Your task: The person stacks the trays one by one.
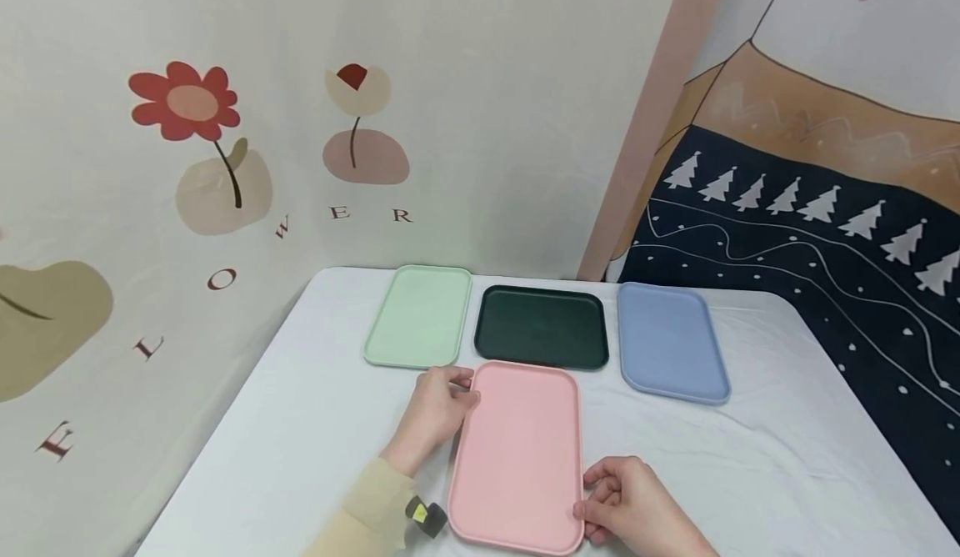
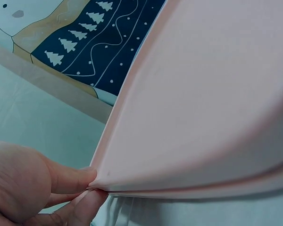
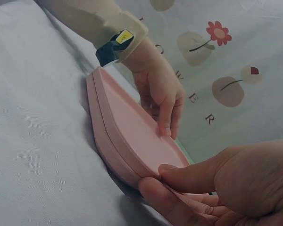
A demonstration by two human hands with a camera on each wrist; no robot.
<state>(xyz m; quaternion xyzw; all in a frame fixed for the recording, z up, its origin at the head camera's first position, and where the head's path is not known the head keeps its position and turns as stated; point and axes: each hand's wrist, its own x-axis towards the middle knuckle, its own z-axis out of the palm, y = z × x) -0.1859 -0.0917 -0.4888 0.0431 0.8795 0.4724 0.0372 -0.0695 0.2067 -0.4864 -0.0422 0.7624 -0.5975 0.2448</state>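
A pink rectangular tray (image 1: 519,457) lies lengthwise at the front of the white table, between the two hands. The left hand (image 1: 437,411) pinches its left rim near the far corner; in the left wrist view, thumb and fingers grip the edge of the pink tray (image 2: 193,94). Lower down on the opposite side, the right hand (image 1: 626,499) holds the rim between thumb and fingers. Seen from the right wrist, the side of the pink tray (image 3: 132,122) shows a line along it; I cannot tell whether a second tray is underneath.
Behind the pink tray stand three more in a row: a light green tray (image 1: 420,317) at left, a dark green tray (image 1: 542,327) in the middle, a blue tray (image 1: 672,342) at right. The white table (image 1: 300,424) meets a printed curtain (image 1: 487,123) at its back.
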